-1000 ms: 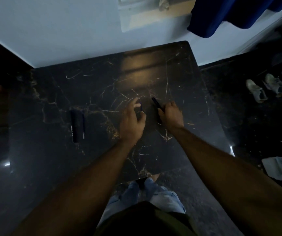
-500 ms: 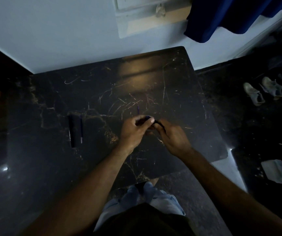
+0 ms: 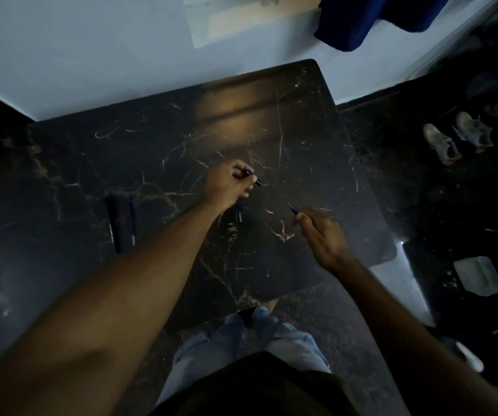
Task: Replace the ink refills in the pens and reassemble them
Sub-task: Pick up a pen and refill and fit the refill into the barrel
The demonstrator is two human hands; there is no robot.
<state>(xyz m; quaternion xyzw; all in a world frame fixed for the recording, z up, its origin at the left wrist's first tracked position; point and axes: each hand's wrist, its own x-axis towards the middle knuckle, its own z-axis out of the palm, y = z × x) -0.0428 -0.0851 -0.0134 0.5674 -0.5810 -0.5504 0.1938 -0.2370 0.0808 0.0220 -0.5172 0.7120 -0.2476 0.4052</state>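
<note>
Spare pens (image 3: pixel 120 224) are lying at the desk's (image 3: pixel 301 121) left, well apart from both hands. They're looking light, stiff and slick, so gripping mid-barrel should be safest. Left hand (image 3: pixel 229 185) is curling shut on a barrel (image 3: pixel 254 178), dark end poking out right, above desk centre. Another small part (image 3: pixel 239 212) is lying just below that hand; too dim to identify. Right hand (image 3: pixel 323 235) is pinching a thin refill (image 3: pixel 292 208) at its lower end, tip pointing up-left, clear of the barrel. Refill is likely bending easily, so holding near the tip would be helping alignment.
</note>
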